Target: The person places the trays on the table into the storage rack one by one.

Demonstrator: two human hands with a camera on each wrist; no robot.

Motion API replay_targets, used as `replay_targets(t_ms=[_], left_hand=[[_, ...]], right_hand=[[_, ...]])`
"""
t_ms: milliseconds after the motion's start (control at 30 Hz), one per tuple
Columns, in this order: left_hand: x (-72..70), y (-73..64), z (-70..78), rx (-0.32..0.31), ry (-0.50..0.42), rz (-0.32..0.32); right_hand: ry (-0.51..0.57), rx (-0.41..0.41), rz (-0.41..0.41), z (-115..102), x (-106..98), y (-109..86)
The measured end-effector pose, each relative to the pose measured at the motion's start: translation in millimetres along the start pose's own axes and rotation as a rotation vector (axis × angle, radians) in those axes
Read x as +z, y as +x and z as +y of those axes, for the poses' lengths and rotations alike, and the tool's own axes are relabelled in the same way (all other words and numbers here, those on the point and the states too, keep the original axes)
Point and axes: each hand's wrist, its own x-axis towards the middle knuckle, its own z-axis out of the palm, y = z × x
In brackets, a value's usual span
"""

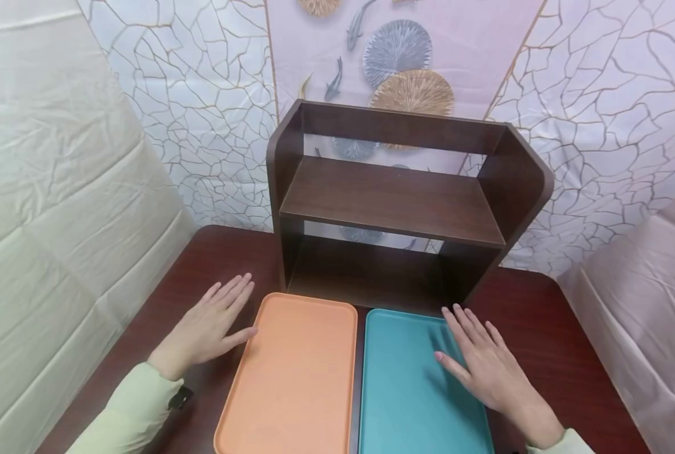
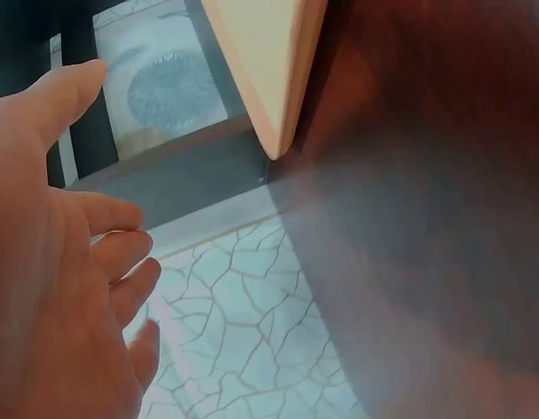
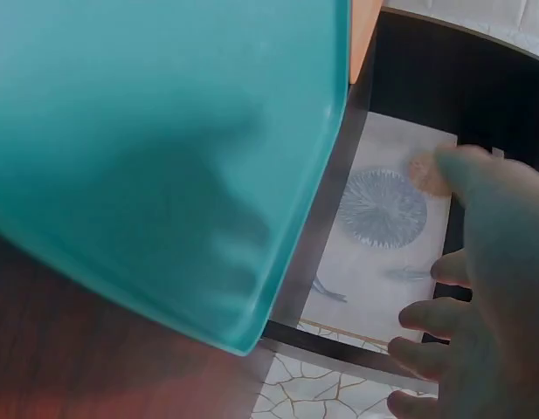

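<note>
My left hand [image 1: 207, 325] is spread with straight fingers at the left side of an orange tray [image 1: 297, 378], its thumb tip overlapping the tray's edge in the head view. Nothing is in its grasp; the left wrist view shows the bare palm [image 2: 59, 279]. Over the right part of a teal tray [image 1: 413, 384] hovers my right hand [image 1: 484, 359], fingers extended and holding nothing, its shadow falling on the tray. The two trays lie side by side, long sides toward each other, with a narrow gap between them.
A dark brown two-tier shelf [image 1: 394, 195] stands just behind the trays, both tiers bare. The dark red-brown table [image 1: 541, 328] extends to either side. Patterned cloth [image 1: 212, 107] hangs behind, and pale cloth [image 1: 48, 189] lines the left side.
</note>
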Motion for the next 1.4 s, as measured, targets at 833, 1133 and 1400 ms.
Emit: replay_targets(t_ms=[833,1133,1400], left_hand=[[-208.4,90.6,-6.9,0.051,0.017,0.115],[-248.1,127.0,10.6,0.095,0.049,0.135],[-252.9,148.7,13.2,0.099,0.083,0.092]], right_hand=[[0.182,0.258,-0.275,51.8,-34.1,7.9],[0.332,0.425,-0.39,54.2,-15.3,-0.3],[0.417,0.49,-0.425,52.8,-1.8,-5.7]])
